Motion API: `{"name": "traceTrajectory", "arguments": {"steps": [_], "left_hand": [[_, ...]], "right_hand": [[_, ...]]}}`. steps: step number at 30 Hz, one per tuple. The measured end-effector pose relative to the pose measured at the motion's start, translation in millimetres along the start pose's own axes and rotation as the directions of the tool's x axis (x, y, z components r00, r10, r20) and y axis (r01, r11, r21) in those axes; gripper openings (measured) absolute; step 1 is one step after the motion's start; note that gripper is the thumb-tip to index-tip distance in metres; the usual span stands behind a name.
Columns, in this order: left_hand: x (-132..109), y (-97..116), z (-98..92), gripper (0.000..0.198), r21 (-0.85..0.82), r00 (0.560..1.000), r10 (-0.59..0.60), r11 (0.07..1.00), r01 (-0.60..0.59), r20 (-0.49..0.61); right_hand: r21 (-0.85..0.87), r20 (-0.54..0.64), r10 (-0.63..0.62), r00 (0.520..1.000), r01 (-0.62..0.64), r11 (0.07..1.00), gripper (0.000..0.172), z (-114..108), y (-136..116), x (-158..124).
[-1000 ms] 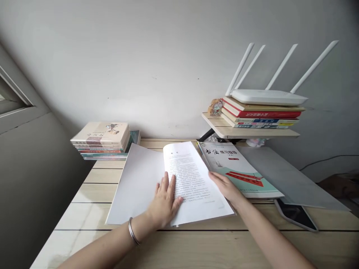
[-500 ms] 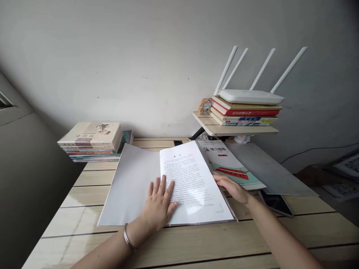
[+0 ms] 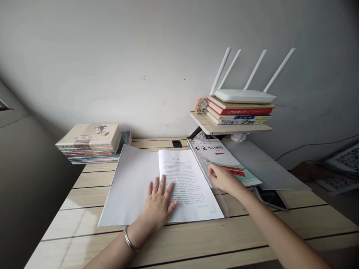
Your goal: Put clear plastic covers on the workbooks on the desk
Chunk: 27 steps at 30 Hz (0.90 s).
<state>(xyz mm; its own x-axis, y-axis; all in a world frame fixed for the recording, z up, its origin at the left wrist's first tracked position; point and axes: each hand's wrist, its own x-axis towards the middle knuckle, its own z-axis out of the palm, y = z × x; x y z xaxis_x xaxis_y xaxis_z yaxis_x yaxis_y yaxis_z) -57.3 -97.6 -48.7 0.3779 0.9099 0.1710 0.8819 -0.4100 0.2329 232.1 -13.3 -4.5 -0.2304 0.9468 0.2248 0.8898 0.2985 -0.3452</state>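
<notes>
An open book (image 3: 134, 186) lies on the table, its left side blank and its right page (image 3: 185, 168) printed with text. My left hand (image 3: 158, 205), a silver bangle on its wrist, presses flat across the lower middle of the book with fingers spread. Along the book's right edge runs a clear plastic cover (image 3: 222, 201). My right hand (image 3: 224, 180) is closed in a pinch at that edge, seemingly on the plastic; its fingertips are partly hidden. Under and beyond this hand is a workbook (image 3: 215, 149) with a red bridge on its front.
A stack of books (image 3: 89, 140) stands at the back left. On a raised shelf (image 3: 213, 129), a white router (image 3: 246, 95) tops several books (image 3: 244, 112). A dark phone (image 3: 271, 198) and a grey translucent sheet (image 3: 258, 164) lie at the right.
My right hand has risen from beside the page's edge and curled its fingers. The page's right edge now sits flatter and further left. My left hand stays in place; the view has shifted slightly.
</notes>
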Motion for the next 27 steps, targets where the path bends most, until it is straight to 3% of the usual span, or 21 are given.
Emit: {"name": "traceTrajectory", "arguments": {"steps": [5, 7, 9, 12, 13, 15, 18, 23, 26, 27], "left_hand": [[-0.1, -0.2, -7.3, 0.054, -0.046, 1.0, -0.019, 0.999, 0.018, -0.021], [-1.9, -9.5, -22.3, 0.045, -0.033, 0.988, -0.137, 0.99, 0.135, -0.075], [-5.3, -27.7, -43.9, 0.035, 0.015, 0.914, -0.358, 0.93, 0.367, -0.189], [-12.3, -66.7, -76.3, 0.042, 0.038, 0.726, -0.604, 0.76, 0.649, -0.328], [-14.3, -80.2, -83.9, 0.045, 0.02, 0.682, -0.665, 0.711, 0.703, -0.305], [-16.7, -103.7, -92.1, 0.049, -0.086, 0.628, -0.765, 0.642, 0.762, -0.144], [-15.4, -125.5, -90.3, 0.048, -0.22, 0.585, -0.808, 0.56, 0.799, 0.069], [-5.1, -126.7, -88.6, 0.023, -0.234, 0.601, -0.789, 0.565, 0.791, 0.128], [11.1, -112.8, -112.0, 0.018, -0.157, 0.683, -0.728, 0.669, 0.727, 0.06], [19.6, -107.2, -124.3, 0.017, -0.066, 0.745, -0.667, 0.743, 0.666, 0.01]], "right_hand": [[0.095, 0.036, 0.124, 0.992, -0.126, 0.987, 0.03, 8.3, 11.3, 0.3], [0.063, 0.003, 0.136, 0.991, -0.135, 0.989, 0.032, 11.8, 8.7, -2.0], [0.02, -0.028, 0.152, 0.988, -0.152, 0.988, 0.029, 16.1, 5.0, -4.5], [0.021, -0.034, 0.201, 0.979, -0.201, 0.979, 0.023, 22.6, 2.0, -7.1], [0.043, -0.027, 0.212, 0.977, -0.211, 0.977, 0.022, 24.3, 1.9, -7.3], [0.096, -0.01, 0.22, 0.975, -0.218, 0.971, 0.023, 26.5, 2.2, -7.3], [0.152, -0.005, 0.215, 0.977, -0.212, 0.966, 0.024, 26.4, 2.0, -7.9], [0.272, -0.024, 0.205, 0.978, -0.191, 0.943, 0.023, 20.5, -1.0, -16.9], [0.408, 0.006, 0.278, 0.961, -0.256, 0.876, 0.02, 16.1, -3.8, -26.6], [0.48, 0.043, 0.313, 0.949, -0.295, 0.826, 0.019, 15.1, -6.3, -30.5]]}}
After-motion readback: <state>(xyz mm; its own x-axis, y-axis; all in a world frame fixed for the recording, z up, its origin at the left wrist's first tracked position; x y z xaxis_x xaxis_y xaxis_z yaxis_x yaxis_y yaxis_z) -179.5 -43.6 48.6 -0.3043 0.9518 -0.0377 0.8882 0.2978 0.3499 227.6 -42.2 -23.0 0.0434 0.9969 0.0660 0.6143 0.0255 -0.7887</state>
